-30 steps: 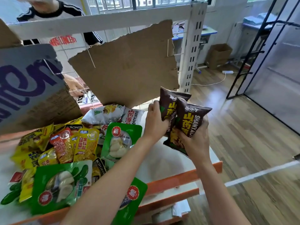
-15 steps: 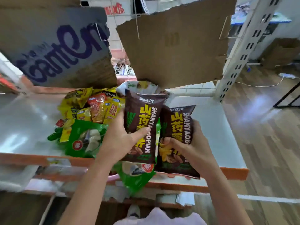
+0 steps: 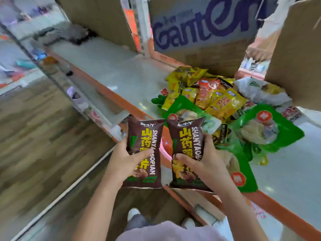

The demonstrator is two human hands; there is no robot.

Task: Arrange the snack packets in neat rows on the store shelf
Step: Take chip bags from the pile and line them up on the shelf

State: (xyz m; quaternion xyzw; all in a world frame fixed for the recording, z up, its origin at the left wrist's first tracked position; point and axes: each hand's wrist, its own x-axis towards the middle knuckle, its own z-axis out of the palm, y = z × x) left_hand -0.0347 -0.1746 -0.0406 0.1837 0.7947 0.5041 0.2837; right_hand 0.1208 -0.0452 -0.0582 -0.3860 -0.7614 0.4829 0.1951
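Frame motion-blurred; packet pile (image 3: pixel 217 94) at 2 o'clock partly illegible. Left hand (image 3: pixel 121 160) and right hand (image 3: pixel 206 162) each clasp a brown packet, fingers wrapped: left packet (image 3: pixel 147 136), right packet (image 3: pixel 187 136). White shelf (image 3: pixel 121 66), orange-edged; wood-plank floor (image 3: pixel 34 136).

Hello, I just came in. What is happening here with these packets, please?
A person is stocking a store shelf. The left hand holds one brown snack packet, and the right hand holds a second brown packet of the same kind, both upright, side by side, in front of the shelf's orange edge. On the shelf to the right lies an unsorted heap of yellow and red packets and green packets. The shelf's left part is bare, and no neat row is visible yet.
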